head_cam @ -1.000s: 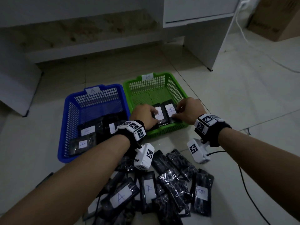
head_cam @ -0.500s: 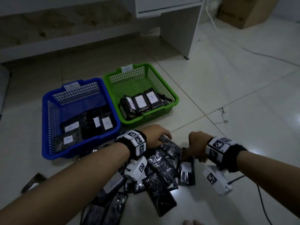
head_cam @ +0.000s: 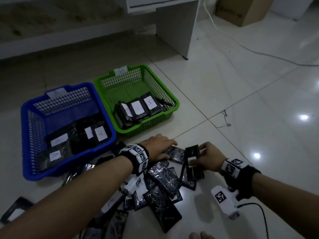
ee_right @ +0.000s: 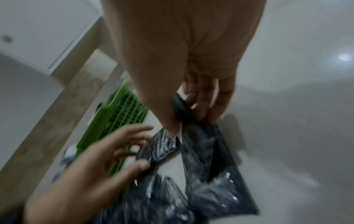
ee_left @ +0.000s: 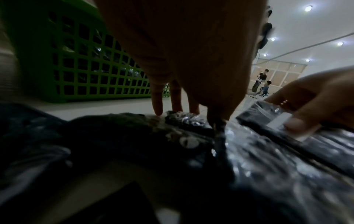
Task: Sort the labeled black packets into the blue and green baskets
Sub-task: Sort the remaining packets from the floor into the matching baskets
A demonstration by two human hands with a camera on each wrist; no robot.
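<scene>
The blue basket (head_cam: pixel 24 128) on the left holds several black packets with A labels (head_cam: pixel 55 155). Beside it, the green basket (head_cam: pixel 174 99) holds three labeled packets (head_cam: pixel 138 109) standing side by side. A pile of black packets (head_cam: pixel 164 183) lies on the floor in front of both baskets. My left hand (head_cam: pixel 170 149) rests on a crinkly packet (ee_left: pixel 182 119) at the pile's far edge, fingers straight. My right hand (head_cam: pixel 201 152) grips a labeled black packet (head_cam: pixel 192 152) and holds it tilted up off the pile's right side; the right wrist view shows this packet (ee_right: pixel 201 151) hanging from my fingers.
A white desk leg (head_cam: pixel 174 28) stands behind the baskets, with a cardboard box (head_cam: pixel 241 9) and a white cable (head_cam: pixel 241 45) to the right. One stray packet (head_cam: pixel 13 211) lies at the far left. Bare tiled floor (head_cam: pixel 259 135) stretches to the right. Two people (ee_left: pixel 261 81) are far off.
Both hands came back from the green basket to the floor pile. My right hand took hold of a packet and tilted it up. My left hand settled on the pile.
</scene>
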